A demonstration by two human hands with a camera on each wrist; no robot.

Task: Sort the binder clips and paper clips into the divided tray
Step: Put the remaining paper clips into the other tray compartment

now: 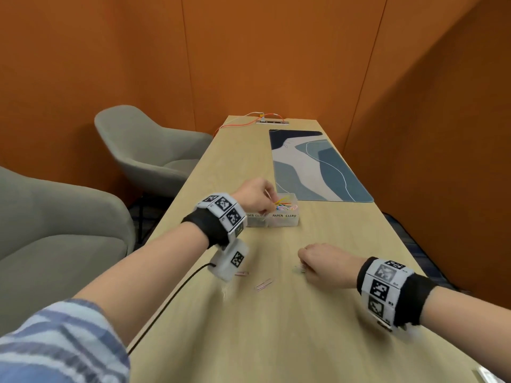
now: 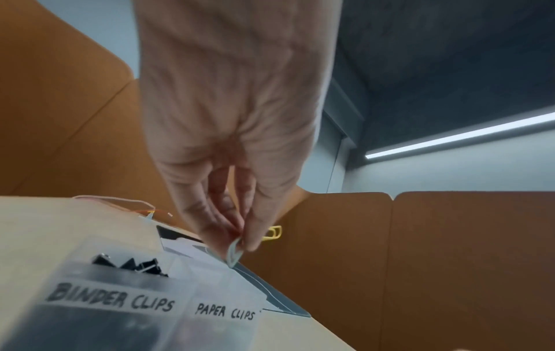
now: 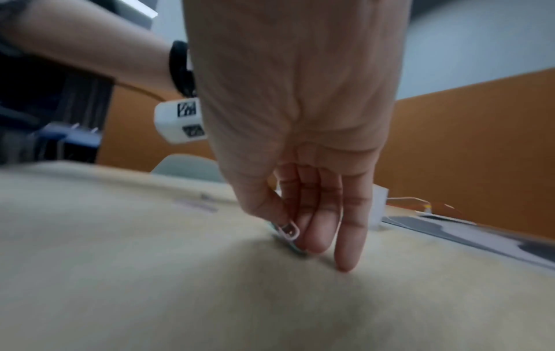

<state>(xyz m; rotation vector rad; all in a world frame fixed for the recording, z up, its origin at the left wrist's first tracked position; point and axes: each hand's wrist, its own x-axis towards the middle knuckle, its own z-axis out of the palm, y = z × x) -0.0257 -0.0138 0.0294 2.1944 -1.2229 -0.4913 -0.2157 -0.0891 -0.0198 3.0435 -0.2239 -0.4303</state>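
A clear divided tray (image 1: 284, 223) labelled BINDER CLIPS and PAPER CLIPS (image 2: 223, 296) stands mid-table. Black binder clips (image 2: 132, 264) lie in its left compartment, coloured paper clips (image 1: 286, 206) in its right. My left hand (image 1: 266, 210) hovers over the tray, and in the left wrist view the left hand (image 2: 240, 247) pinches a pale green paper clip (image 2: 233, 253) with a yellow clip (image 2: 274, 234) behind the fingers. On the table nearer me, my right hand (image 3: 295, 235) pinches a pink paper clip (image 3: 289, 231) over a green one (image 3: 289, 247).
Two loose pink paper clips (image 1: 263, 284) (image 1: 242, 273) lie on the wooden table (image 1: 290, 327) between my arms. A blue patterned mat (image 1: 318, 167) lies beyond the tray. Grey armchairs (image 1: 149, 150) stand to the left, orange walls all round, and a cable hangs from my left wrist.
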